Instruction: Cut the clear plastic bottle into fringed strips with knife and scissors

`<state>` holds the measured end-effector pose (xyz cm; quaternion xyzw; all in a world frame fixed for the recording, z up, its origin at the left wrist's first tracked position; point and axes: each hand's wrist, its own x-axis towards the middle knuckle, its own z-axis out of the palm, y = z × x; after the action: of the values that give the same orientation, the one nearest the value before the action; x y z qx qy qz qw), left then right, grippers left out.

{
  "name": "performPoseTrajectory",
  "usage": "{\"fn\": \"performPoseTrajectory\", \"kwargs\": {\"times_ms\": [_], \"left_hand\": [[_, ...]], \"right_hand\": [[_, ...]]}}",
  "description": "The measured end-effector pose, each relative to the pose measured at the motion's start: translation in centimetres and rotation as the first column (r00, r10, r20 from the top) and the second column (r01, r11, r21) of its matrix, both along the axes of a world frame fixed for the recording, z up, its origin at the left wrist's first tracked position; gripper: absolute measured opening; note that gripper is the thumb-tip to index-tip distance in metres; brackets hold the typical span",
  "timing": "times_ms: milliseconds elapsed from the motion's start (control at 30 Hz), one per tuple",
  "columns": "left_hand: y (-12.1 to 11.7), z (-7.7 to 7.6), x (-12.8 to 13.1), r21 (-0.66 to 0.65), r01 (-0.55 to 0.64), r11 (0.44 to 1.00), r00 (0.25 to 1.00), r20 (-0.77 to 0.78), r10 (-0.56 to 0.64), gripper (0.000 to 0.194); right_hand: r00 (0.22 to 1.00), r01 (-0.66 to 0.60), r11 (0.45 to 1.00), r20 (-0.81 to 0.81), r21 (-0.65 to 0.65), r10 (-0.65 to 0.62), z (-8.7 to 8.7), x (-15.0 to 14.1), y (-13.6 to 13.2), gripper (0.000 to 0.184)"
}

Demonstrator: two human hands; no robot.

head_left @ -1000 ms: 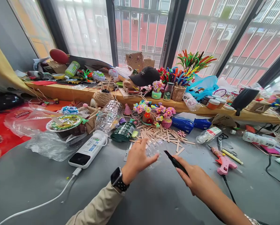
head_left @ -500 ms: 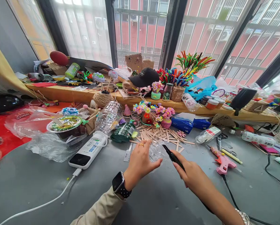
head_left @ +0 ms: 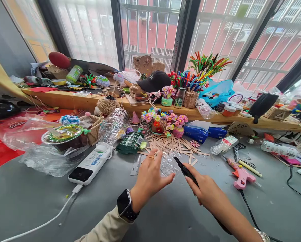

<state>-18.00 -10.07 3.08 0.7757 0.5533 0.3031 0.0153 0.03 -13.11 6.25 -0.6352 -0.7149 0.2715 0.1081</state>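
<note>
Just by spread L grip (head_left: 150,175): clr plastic (head_left: 167,164); R grip (head_left: 204,189) clasps blk cutter (head_left: 188,172).

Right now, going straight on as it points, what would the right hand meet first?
Probably the clear plastic bottle beside the left hand; the black utility knife in the right hand points toward it, though depth is unclear.

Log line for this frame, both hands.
left hand: at clear plastic piece, thumb spread, grip unclear | right hand: holding black cutter, tip near plastic | nearby: wooden sticks, pink glue gun
</note>
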Motion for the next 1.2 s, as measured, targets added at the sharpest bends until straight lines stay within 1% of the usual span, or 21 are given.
{"fn": "performPoseTrajectory", "kwargs": {"times_ms": [33,100,200,267,367,500,700,867,1033,1200], "left_hand": [[-0.1,0.1,0.0,0.03,0.017,0.999,1.0,-0.01,-0.017,0.064],[-0.1,0.0,-0.2,0.115,0.099,0.988,0.995,-0.017,-0.098,0.061],[-0.1,-0.5,-0.6,0.224,0.25,0.942,0.967,-0.006,-0.256,0.047],[0.0,-1.0,-0.8,0.288,0.288,0.913,0.952,0.014,-0.304,0.039],[0.4,-1.6,-0.7,0.382,0.289,0.878,0.945,0.034,-0.326,0.035],[1.2,-2.1,-0.3,0.438,0.293,0.85,0.929,0.08,-0.362,0.03],[1.9,-2.6,-0.1,0.451,0.289,0.844,0.912,0.136,-0.386,0.03],[1.9,-2.7,-0.1,0.477,0.283,0.832,0.899,0.169,-0.403,0.029],[1.9,-2.6,0.0,0.481,0.255,0.839,0.898,0.204,-0.39,0.028],[1.9,-2.7,0.1,0.48,0.267,0.836,0.896,0.196,-0.399,0.028]], "right_hand": [[1.0,0.002,1.0,0.002,-0.005,-0.002,0.0,0.0,0.0,0.049],[1.0,0.003,1.0,0.002,-0.01,-0.003,0.0,0.1,-0.1,0.05],[1.0,-0.009,1.0,-0.014,-0.016,0.009,0.2,0.2,0.0,0.05],[1.0,-0.021,0.999,-0.022,-0.025,0.02,0.3,0.4,0.1,0.049],[0.999,-0.036,0.999,-0.014,-0.029,0.036,0.5,0.6,0.2,0.049],[0.998,-0.06,0.998,-0.01,-0.034,0.06,0.7,0.8,0.4,0.049],[0.998,-0.06,0.997,0.017,-0.047,0.061,0.6,1.0,0.5,0.048],[0.999,-0.032,0.993,0.031,-0.112,0.036,0.5,1.3,0.2,0.047],[0.998,-0.052,0.995,0.015,-0.087,0.054,0.5,1.0,0.5,0.047],[0.997,-0.057,0.995,0.045,-0.077,0.061,0.7,1.0,0.7,0.047]]}}
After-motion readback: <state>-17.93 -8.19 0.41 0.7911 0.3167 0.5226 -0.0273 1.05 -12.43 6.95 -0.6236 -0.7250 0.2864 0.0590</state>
